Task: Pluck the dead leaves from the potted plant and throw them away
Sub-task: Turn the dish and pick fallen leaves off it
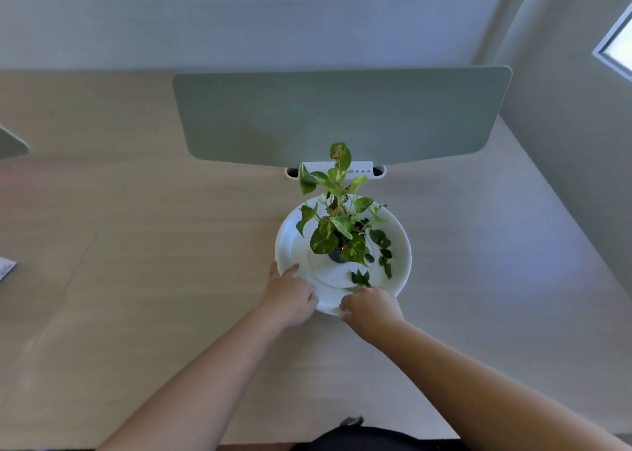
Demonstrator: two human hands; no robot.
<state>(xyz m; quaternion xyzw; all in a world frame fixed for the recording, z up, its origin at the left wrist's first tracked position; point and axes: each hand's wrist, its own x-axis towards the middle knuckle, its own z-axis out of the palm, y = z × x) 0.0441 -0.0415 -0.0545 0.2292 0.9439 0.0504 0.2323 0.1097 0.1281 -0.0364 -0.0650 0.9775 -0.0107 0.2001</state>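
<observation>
A small potted plant [337, 225] with green and yellow-mottled leaves stands in a dark pot on a wide white plate [398, 242] at the middle of the desk. A brownish leaf [338, 153] tops the tallest stem. Several small dark green leaves [360, 277] lie loose on the plate's near right side. My left hand [290, 293] rests on the plate's near left rim, fingers on its edge. My right hand [371, 308] sits at the near rim, fingertips closed right by the loose leaves; whether a leaf is pinched is hidden.
A grey-green divider panel [338, 115] stands upright behind the plant, with a white bracket [359, 169] at its foot. The light wooden desk [136, 245] spreads left and right. A wall and a window corner [615, 47] are at the right.
</observation>
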